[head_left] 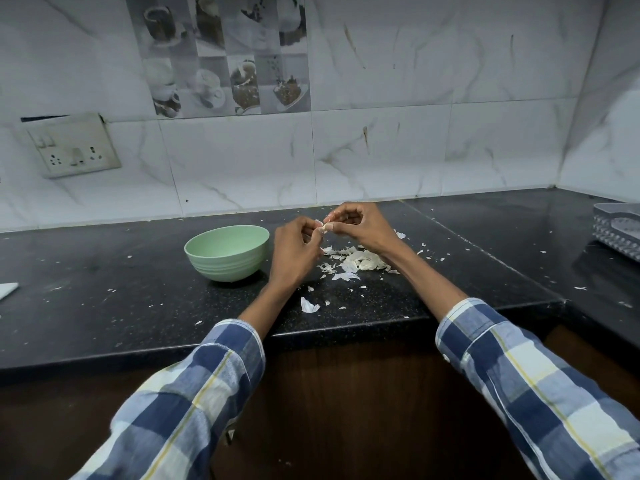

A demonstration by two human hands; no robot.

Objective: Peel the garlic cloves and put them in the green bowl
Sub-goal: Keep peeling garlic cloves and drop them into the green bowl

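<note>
Pinching small pale garlic clove point(325, 228) between curled fingers: left hand point(294, 251), right hand point(360, 227). Papery white skins point(353, 261) heaped beneath; smooth ribbed green bowl point(227, 252) just left.

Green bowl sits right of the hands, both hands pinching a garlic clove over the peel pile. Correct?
Not quite. The head view shows the green bowl to the left of the hands, beside the left hand. The rest holds: the left hand and the right hand both pinch the garlic clove above the peel pile.
</note>
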